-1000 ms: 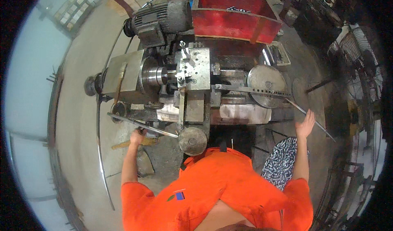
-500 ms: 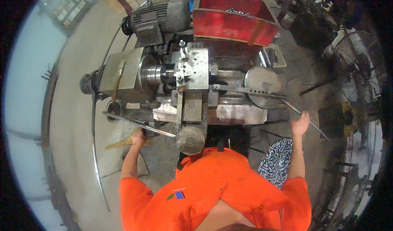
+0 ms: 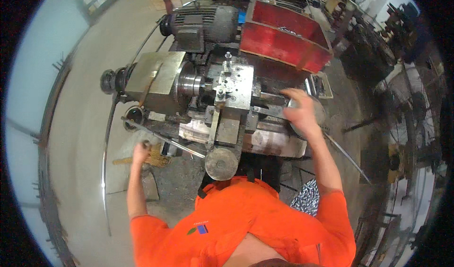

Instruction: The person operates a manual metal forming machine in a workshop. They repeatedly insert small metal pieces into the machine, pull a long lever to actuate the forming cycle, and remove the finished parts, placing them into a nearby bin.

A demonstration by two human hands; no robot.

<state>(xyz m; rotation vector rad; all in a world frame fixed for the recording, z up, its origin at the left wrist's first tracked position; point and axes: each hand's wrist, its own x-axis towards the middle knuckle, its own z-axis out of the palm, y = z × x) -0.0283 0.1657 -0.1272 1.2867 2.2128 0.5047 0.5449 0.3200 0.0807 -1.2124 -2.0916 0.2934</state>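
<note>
A lathe-like machine stands in front of me, with a cylindrical chuck (image 3: 190,84) at its left and a bright metal tool block (image 3: 239,84) in the middle. My right hand (image 3: 302,113) is over the large round disc (image 3: 318,110) at the machine's right, thumb and fingers apart, nothing visible in it. A long rod (image 3: 347,155) sticks out from that disc. My left hand (image 3: 141,152) is closed beside a straw brush (image 3: 158,158); whatever it may hold is hidden. Near it, a metal lever (image 3: 165,139) slants down to a smaller round disc (image 3: 221,164).
Behind the machine are a ribbed motor (image 3: 203,23) and a red bin (image 3: 279,40) with a few metal parts. Many small shiny metal pieces (image 3: 306,198) lie in a pile under my right arm. A thin bent rod (image 3: 105,172) runs down at the left.
My right hand has left the rod's area and moved up and left, over the large disc. The left hand has shifted slightly left and up. The whole view has tilted.
</note>
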